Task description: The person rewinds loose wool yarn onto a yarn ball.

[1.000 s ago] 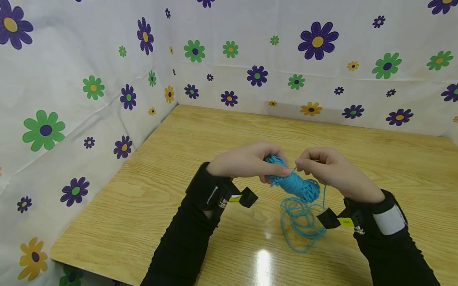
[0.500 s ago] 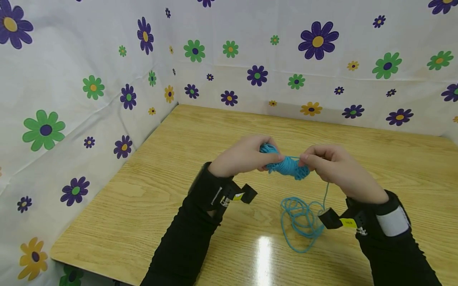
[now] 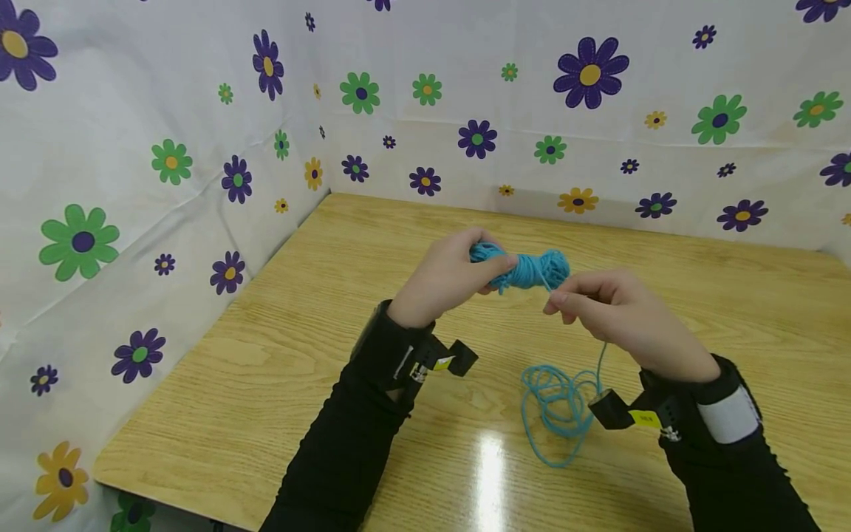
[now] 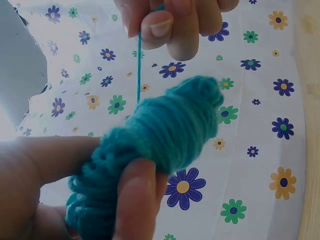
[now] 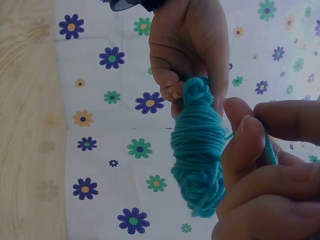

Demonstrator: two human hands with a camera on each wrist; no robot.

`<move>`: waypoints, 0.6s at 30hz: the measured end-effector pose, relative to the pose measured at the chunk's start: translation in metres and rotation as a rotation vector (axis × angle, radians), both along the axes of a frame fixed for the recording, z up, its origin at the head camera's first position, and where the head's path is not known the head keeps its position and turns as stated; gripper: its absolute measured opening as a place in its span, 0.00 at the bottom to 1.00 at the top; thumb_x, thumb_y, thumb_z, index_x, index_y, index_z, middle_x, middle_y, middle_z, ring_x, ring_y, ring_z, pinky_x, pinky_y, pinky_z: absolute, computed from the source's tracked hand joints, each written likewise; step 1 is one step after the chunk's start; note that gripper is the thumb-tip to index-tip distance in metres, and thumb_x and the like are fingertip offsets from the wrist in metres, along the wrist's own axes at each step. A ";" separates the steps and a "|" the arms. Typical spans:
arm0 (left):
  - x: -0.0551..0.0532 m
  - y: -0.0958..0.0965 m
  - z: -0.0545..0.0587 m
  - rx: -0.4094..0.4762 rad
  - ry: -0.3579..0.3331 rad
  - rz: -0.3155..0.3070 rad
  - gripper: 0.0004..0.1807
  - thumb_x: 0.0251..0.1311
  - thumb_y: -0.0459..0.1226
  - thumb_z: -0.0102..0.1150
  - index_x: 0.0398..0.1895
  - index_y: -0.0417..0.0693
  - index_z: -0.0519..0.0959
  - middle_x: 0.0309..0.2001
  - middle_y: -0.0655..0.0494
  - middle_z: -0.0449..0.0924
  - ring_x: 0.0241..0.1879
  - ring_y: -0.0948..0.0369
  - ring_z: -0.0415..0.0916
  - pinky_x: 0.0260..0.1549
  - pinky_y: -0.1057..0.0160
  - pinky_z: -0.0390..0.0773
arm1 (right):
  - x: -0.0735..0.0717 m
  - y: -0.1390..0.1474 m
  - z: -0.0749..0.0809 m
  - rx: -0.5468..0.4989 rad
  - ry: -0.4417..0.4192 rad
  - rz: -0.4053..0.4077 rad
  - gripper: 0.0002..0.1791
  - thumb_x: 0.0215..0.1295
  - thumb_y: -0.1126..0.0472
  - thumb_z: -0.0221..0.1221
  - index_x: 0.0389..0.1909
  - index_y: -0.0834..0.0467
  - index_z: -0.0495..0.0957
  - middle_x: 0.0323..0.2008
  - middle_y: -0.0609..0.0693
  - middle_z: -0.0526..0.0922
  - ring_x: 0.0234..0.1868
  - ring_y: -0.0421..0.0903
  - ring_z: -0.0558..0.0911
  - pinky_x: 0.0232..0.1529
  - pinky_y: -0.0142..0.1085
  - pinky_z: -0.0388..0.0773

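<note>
My left hand (image 3: pixel 448 273) grips one end of a blue yarn skein (image 3: pixel 528 272), its strands wrapped round the middle and looped at both ends. The left wrist view shows the skein (image 4: pixel 170 127) between thumb and fingers, its far end tilted up. Just right of it, my right hand (image 3: pixel 612 318) pinches a single strand that runs taut to the wrapped middle. In the right wrist view this strand (image 5: pixel 271 150) passes between the curled fingers. From under the right hand the yarn drops to a loose tangle of loops (image 3: pixel 558 406) on the table.
A wood-grain table (image 3: pixel 266 384) lies beneath both hands. White cloth with printed flowers (image 3: pixel 465 74) hangs along its back and left sides. Black wrist straps with small cameras (image 3: pixel 462 358) stick out below each hand.
My left hand has risen and turned the skein from slanting down to nearly level, away from the tangle. The right hand has stayed near its place, the strand now leaving the skein's lower side.
</note>
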State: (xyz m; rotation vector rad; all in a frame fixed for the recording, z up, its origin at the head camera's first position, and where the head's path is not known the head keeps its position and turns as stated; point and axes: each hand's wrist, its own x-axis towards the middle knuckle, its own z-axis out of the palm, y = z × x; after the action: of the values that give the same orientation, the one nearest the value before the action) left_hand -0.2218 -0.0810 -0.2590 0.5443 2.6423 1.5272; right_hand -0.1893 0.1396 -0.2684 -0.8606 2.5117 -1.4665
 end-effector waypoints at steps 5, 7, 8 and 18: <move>-0.001 0.000 0.001 0.122 -0.025 0.012 0.12 0.62 0.42 0.56 0.40 0.42 0.72 0.30 0.49 0.77 0.28 0.57 0.76 0.31 0.61 0.78 | 0.001 -0.003 0.000 0.025 -0.003 -0.009 0.15 0.72 0.59 0.46 0.40 0.64 0.78 0.37 0.57 0.76 0.37 0.51 0.72 0.27 0.37 0.69; -0.001 0.000 0.001 0.155 -0.031 0.014 0.12 0.62 0.41 0.56 0.40 0.41 0.72 0.30 0.49 0.77 0.29 0.57 0.76 0.32 0.61 0.79 | 0.000 -0.004 -0.001 0.027 -0.003 -0.002 0.15 0.72 0.60 0.46 0.40 0.64 0.79 0.37 0.57 0.77 0.37 0.51 0.73 0.29 0.39 0.70; 0.000 0.000 0.002 0.169 -0.034 0.015 0.12 0.62 0.41 0.56 0.40 0.41 0.72 0.31 0.49 0.77 0.29 0.55 0.77 0.33 0.61 0.79 | 0.000 -0.004 -0.002 0.027 -0.002 0.003 0.14 0.72 0.60 0.46 0.40 0.64 0.79 0.37 0.57 0.77 0.36 0.51 0.73 0.29 0.38 0.70; 0.002 0.001 0.005 0.246 -0.043 0.024 0.13 0.62 0.40 0.56 0.42 0.39 0.71 0.32 0.48 0.75 0.30 0.55 0.77 0.35 0.61 0.80 | -0.003 -0.011 -0.008 0.066 -0.004 0.034 0.13 0.70 0.59 0.49 0.35 0.59 0.80 0.27 0.56 0.75 0.15 0.44 0.60 0.16 0.35 0.59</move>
State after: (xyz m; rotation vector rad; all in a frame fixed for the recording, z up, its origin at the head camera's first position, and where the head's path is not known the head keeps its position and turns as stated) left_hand -0.2196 -0.0800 -0.2541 0.4867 2.4534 1.8632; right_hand -0.1922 0.1288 -0.2763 -0.8847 2.5141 -1.3656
